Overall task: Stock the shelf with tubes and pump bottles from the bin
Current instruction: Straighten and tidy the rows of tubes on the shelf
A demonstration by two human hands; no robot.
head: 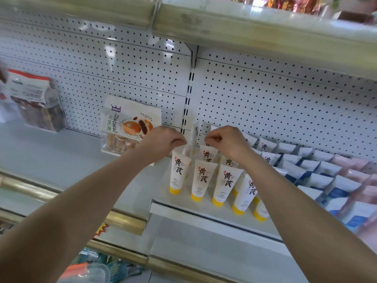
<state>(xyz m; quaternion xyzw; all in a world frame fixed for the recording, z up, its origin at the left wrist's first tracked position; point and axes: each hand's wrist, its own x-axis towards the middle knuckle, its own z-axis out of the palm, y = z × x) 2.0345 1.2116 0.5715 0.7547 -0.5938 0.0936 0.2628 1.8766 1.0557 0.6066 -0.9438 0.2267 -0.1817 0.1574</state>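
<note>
White tubes (227, 178) with yellow caps stand cap-down in rows on the shelf (204, 212) at the centre of the head view; at their twelve o'clock our left hand (163, 140) pinches the crimped end of an edge-on tube (192, 137), while our right hand (228, 142), at its three o'clock, pinches the crimp of a back-row tube (208, 153). We judge we are seating these two behind the rest: lower each straight onto its cap, turn the edge-on tube label-forward, and let go only once it stands, without nudging the front rows or the snack bag (130, 127) at nine o'clock.
</note>
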